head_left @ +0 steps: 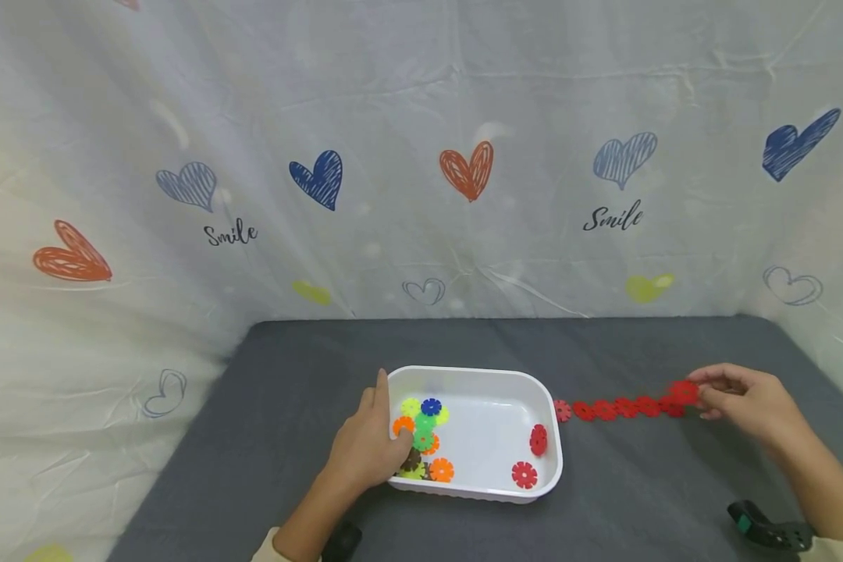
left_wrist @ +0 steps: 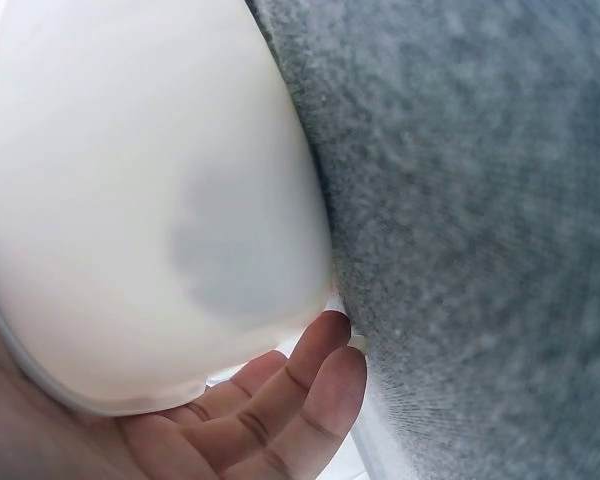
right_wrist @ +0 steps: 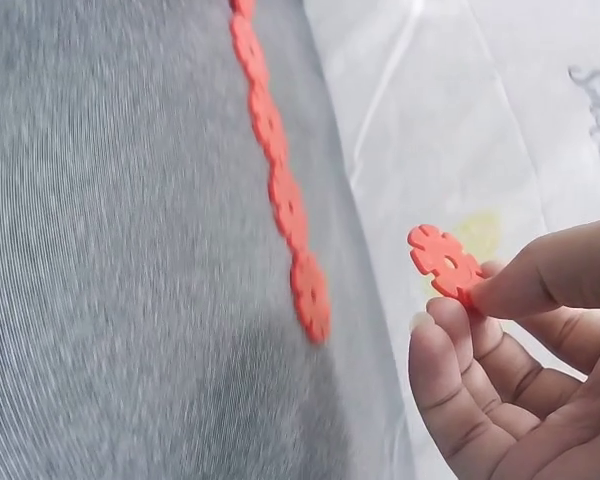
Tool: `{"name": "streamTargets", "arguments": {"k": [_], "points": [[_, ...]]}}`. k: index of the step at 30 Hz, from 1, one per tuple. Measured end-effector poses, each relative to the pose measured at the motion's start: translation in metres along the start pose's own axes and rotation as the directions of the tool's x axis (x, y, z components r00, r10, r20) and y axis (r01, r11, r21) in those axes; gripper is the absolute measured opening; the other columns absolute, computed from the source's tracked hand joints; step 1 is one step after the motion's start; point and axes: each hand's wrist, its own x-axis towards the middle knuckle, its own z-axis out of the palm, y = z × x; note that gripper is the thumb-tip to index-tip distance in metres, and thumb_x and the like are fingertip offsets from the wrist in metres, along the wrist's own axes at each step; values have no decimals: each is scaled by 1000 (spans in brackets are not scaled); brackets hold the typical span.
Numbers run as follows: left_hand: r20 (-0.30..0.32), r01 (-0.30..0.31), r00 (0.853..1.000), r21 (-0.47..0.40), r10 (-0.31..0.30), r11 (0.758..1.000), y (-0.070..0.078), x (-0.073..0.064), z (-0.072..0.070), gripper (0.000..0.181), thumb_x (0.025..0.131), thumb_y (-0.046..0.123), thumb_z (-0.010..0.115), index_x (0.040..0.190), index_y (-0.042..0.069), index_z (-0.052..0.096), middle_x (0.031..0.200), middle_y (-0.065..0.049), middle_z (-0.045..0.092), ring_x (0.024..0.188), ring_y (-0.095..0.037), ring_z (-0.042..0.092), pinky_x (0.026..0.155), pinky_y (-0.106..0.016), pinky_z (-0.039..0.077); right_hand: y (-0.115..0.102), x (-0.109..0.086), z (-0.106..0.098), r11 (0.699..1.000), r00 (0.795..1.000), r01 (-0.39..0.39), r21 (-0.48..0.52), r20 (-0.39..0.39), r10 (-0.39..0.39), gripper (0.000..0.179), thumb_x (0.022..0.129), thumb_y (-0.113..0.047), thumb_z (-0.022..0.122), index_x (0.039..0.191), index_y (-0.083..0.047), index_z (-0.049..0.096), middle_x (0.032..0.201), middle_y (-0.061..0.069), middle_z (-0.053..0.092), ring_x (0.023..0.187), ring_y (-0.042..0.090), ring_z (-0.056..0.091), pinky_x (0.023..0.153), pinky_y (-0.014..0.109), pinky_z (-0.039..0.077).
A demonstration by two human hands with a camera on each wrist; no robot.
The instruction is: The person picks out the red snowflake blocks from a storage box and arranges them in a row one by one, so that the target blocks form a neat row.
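Note:
My left hand (head_left: 368,449) grips the left end of a white plastic tray (head_left: 488,425), thumb over the rim and fingers against the outside wall. Between the thumb and fingers of my right hand (head_left: 752,396) is pinched a red notched plastic disc (right_wrist: 442,262), held above the cloth. Below it, a row of several red discs (head_left: 627,407) stretches right from the tray's right side; close up, neighbours in the row look touching or overlapping. Inside the tray, two red discs (head_left: 524,474) lie at the right, and mixed-colour discs (head_left: 441,470) cluster at the left, partly behind my thumb.
Dark grey cloth (head_left: 309,367) covers the table. A pale curtain (head_left: 393,234) printed with hearts hangs along the back and sides. Dark devices sit at both wrists, the right one (head_left: 769,531) showing more fully.

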Motion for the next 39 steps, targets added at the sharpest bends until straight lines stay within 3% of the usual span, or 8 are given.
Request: {"name": "streamTargets", "arguments": {"k": [6, 15, 24, 31, 34, 39], "points": [[2, 2, 1000, 5, -2, 1000, 0, 0, 0, 91, 83, 26, 65, 158, -1, 20, 135, -19, 49, 66, -21, 51, 54, -34, 41, 18, 2, -4, 997, 998, -63, -46, -30, 62, 29, 97, -4, 57, 117, 18, 59, 90, 7, 70, 68, 16, 67, 61, 35, 55], [8, -7, 1000, -1, 7, 1000, 0, 0, -1, 91, 84, 26, 64, 158, -1, 19, 135, -18, 49, 66, -20, 51, 54, -34, 41, 33, 7, -6, 990, 991, -125, -71, 48, 128, 28, 96, -1, 55, 116, 19, 58, 86, 6, 69, 68, 15, 64, 60, 33, 56], [22, -1, 1000, -7, 2, 1000, 1, 1, -4, 90, 84, 26, 62, 158, -1, 19, 136, -18, 48, 64, -21, 50, 55, -36, 41, 33, 11, -4, 988, 994, -102, -116, 15, 105, 33, 95, -4, 56, 119, 19, 55, 87, 9, 69, 68, 13, 62, 59, 32, 55], [-3, -9, 1000, -10, 9, 1000, 0, 0, -3, 91, 83, 25, 63, 158, -1, 19, 130, -18, 50, 57, -19, 46, 50, -34, 38, 32, 13, 2, 988, 997, -70, -141, -27, 66, 46, 86, 0, 71, 122, 20, 51, 93, 20, 66, 65, 12, 61, 56, 31, 53], [-6, -11, 1000, -11, 11, 1000, -1, 0, -2, 91, 83, 25, 63, 158, -1, 19, 131, -18, 50, 57, -19, 46, 50, -34, 38, 31, 13, 3, 978, 998, -63, -199, -30, 58, 49, 83, -4, 76, 120, 18, 54, 95, 24, 65, 67, 16, 61, 57, 32, 51], [13, -3, 1000, -15, 3, 1000, -1, 1, -1, 91, 83, 25, 62, 159, 0, 18, 134, -18, 49, 57, -19, 46, 50, -34, 38, 29, 13, 4, 940, 999, -24, -341, -34, 13, 47, 80, -14, 79, 115, 12, 60, 100, 28, 65, 87, 42, 59, 69, 50, 44]]}}
